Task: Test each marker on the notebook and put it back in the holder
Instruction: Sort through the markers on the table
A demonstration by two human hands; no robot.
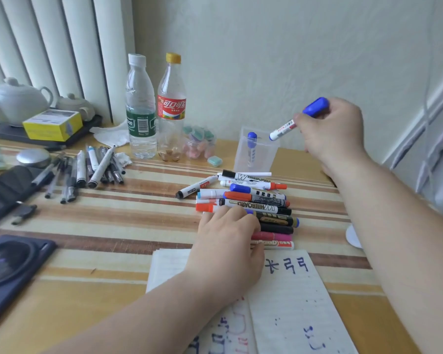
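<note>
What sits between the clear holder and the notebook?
Head view: the pile of loose markers fills that stretch between holder and notebook. The left hand rests on its near side. The right hand holds a blue marker by the holder's rim.

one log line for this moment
right hand: holds blue marker, tip at holder rim | left hand: rests on marker pile | holder: other marker inside | notebook: inked

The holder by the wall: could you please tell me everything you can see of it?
The holder is a clear, square-sided cup, plastic by its look, open-topped and upright on the striped table. One blue-capped marker stands inside, cap up. The right hand holds a second marker tilted, its white end at the holder's right rim; contact cannot be told.
</note>
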